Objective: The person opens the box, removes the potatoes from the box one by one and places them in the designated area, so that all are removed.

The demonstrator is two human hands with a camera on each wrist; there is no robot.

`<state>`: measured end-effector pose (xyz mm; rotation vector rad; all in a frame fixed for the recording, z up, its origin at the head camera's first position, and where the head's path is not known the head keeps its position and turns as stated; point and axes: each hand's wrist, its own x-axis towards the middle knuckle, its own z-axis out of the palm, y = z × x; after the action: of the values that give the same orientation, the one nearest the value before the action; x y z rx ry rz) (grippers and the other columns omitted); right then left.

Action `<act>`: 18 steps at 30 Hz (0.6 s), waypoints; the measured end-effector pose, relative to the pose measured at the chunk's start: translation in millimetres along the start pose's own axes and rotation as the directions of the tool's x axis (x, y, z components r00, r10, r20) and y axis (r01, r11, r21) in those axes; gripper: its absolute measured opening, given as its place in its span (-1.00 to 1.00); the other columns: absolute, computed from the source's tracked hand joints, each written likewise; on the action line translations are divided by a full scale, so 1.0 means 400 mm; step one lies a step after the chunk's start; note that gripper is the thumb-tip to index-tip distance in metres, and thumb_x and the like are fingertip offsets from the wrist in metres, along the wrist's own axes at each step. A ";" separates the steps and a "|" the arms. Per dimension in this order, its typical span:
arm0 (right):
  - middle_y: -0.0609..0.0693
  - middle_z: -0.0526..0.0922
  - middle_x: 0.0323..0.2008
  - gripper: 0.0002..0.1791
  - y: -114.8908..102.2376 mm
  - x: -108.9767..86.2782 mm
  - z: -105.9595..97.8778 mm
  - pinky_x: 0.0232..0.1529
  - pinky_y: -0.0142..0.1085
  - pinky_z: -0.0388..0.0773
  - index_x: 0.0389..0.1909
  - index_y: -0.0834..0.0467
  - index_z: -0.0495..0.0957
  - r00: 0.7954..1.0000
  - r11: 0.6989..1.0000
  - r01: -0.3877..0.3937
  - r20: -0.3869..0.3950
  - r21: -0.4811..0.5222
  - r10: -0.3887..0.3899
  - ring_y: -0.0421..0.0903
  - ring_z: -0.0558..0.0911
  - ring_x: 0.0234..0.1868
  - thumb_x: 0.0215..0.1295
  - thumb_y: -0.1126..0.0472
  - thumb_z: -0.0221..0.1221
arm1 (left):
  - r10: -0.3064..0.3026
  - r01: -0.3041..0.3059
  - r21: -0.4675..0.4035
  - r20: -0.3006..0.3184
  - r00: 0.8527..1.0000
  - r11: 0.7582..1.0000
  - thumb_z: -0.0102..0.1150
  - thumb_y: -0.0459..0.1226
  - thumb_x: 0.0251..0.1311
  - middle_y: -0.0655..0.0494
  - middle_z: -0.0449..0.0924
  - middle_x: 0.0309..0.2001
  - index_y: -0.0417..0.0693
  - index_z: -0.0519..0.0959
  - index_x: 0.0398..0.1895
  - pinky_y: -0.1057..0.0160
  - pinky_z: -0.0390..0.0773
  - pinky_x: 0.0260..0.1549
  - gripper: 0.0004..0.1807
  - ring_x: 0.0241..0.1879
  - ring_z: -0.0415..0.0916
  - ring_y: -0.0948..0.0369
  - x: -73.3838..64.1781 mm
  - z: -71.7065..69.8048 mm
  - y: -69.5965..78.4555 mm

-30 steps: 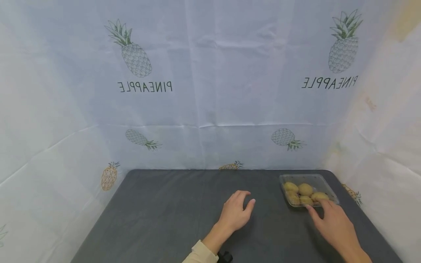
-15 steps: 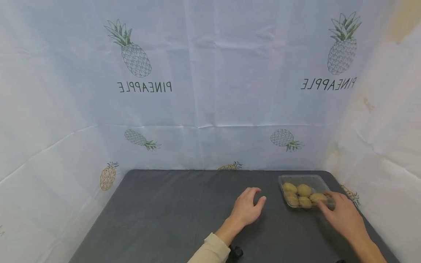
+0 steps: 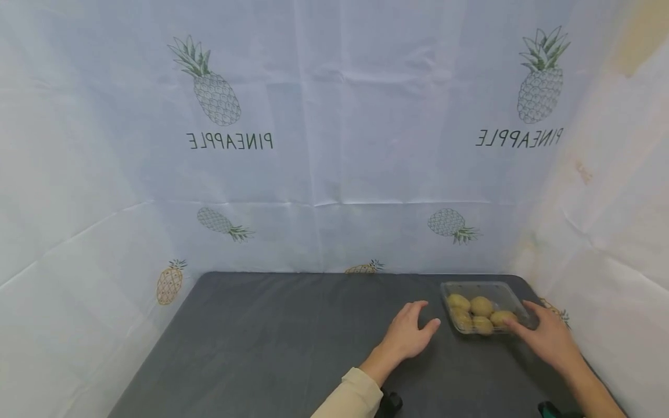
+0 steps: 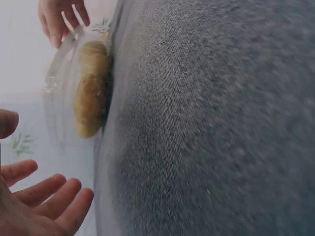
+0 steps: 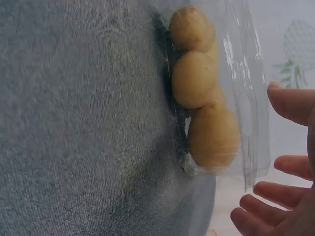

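Note:
A clear plastic container [image 3: 504, 293] holding several yellowish potatoes [image 3: 481, 306] stands near the table's back right corner. My right hand [image 3: 551, 339] is at its right side, thumb near the front edge and fingers spread. In the right wrist view the thumb [image 5: 290, 103] is close to the container's rim, and no finger curls round it. To the container's left, my left hand [image 3: 407, 337] is apart from it, fingers loosely bent and nothing held. The left wrist view shows that hand's fingers [image 4: 54, 196] spread, with the potatoes [image 4: 91, 93] beyond them.
The dark grey table [image 3: 272, 342] reaches back to a white curtain [image 3: 334, 116] printed with pineapples. More white cloth [image 3: 78, 278] hangs at both sides. The container is near the table's back and right edges.
My left hand has moved right, closer to the container. The right hand has shifted from over its front right corner to its right side. The container stays about where it was.

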<state>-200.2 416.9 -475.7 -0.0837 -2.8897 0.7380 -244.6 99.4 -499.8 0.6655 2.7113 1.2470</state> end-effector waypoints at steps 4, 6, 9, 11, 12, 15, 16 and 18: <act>0.75 0.19 0.24 0.01 0.013 0.008 0.003 -0.05 0.39 0.43 0.36 0.68 0.09 0.998 0.999 -0.025 0.066 0.047 0.022 0.67 0.33 0.14 0.47 -0.20 0.13 | -0.022 0.023 -0.036 0.042 0.999 0.999 0.04 0.20 0.44 0.28 0.38 0.37 0.28 0.34 0.48 0.03 0.51 0.17 -0.38 0.31 0.42 0.20 0.018 0.015 0.004; 0.75 0.16 0.27 0.05 0.018 0.007 0.006 -0.06 0.34 0.48 0.40 0.67 0.01 0.992 0.996 -0.051 0.123 0.074 0.042 0.66 0.33 0.16 0.47 -0.21 0.13 | -0.020 0.023 -0.055 0.050 0.999 0.998 0.06 0.21 0.43 0.26 0.40 0.35 0.26 0.34 0.49 0.05 0.53 0.13 -0.36 0.27 0.44 0.22 0.023 0.026 0.004; 0.75 0.05 0.32 0.11 0.028 0.004 0.012 -0.02 0.31 0.48 0.47 0.63 -0.15 0.974 0.988 -0.101 0.214 0.119 0.074 0.67 0.24 0.24 0.48 -0.23 0.11 | -0.026 0.031 -0.087 0.064 0.998 0.996 0.08 0.20 0.41 0.24 0.42 0.32 0.23 0.35 0.48 0.10 0.56 0.06 -0.35 0.20 0.48 0.26 0.028 0.042 0.002; 0.73 0.00 0.35 0.14 0.032 0.005 0.016 0.01 0.31 0.47 0.49 0.59 -0.23 0.964 0.981 -0.131 0.248 0.145 0.092 0.67 0.19 0.27 0.48 -0.25 0.10 | -0.033 0.041 -0.116 0.071 0.997 0.992 0.12 0.18 0.40 0.24 0.43 0.32 0.22 0.36 0.47 0.12 0.58 0.02 -0.36 0.17 0.50 0.28 0.033 0.051 0.004; 0.73 -0.04 0.37 0.15 0.034 0.007 0.016 0.03 0.31 0.46 0.50 0.57 -0.26 0.961 0.976 -0.142 0.257 0.164 0.096 0.67 0.16 0.29 0.49 -0.25 0.10 | -0.038 0.048 -0.133 0.075 0.996 0.990 0.13 0.18 0.40 0.25 0.42 0.32 0.22 0.37 0.47 0.12 0.58 0.01 -0.36 0.16 0.50 0.29 0.036 0.055 0.006; 0.71 -0.05 0.39 0.14 0.037 0.013 0.015 0.06 0.28 0.48 0.52 0.54 -0.29 0.961 0.962 -0.157 0.259 0.225 0.096 0.65 0.15 0.32 0.49 -0.21 0.12 | -0.043 0.054 -0.181 0.062 0.997 0.982 0.16 0.17 0.38 0.26 0.42 0.32 0.21 0.38 0.46 0.13 0.59 0.00 -0.35 0.17 0.50 0.28 0.045 0.065 0.014; 0.71 -0.04 0.39 0.13 0.038 0.015 0.014 0.06 0.26 0.49 0.52 0.54 -0.29 0.962 0.957 -0.158 0.255 0.244 0.093 0.63 0.17 0.32 0.49 -0.19 0.13 | -0.043 0.053 -0.197 0.055 0.998 0.979 0.18 0.17 0.37 0.26 0.42 0.32 0.21 0.39 0.45 0.13 0.59 0.00 -0.35 0.17 0.50 0.28 0.049 0.069 0.017; 0.69 -0.02 0.39 0.11 0.039 0.017 0.012 0.05 0.22 0.52 0.52 0.55 -0.27 0.966 0.951 -0.156 0.244 0.268 0.089 0.61 0.22 0.31 0.49 -0.17 0.15 | -0.044 0.051 -0.226 0.038 0.998 0.973 0.20 0.16 0.36 0.24 0.44 0.31 0.21 0.39 0.45 0.13 0.58 0.01 -0.35 0.18 0.50 0.28 0.055 0.075 0.023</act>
<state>-207.5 429.0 -486.6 -0.1551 -2.9726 1.2586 -253.7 135.1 -510.8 0.5847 2.4893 1.4897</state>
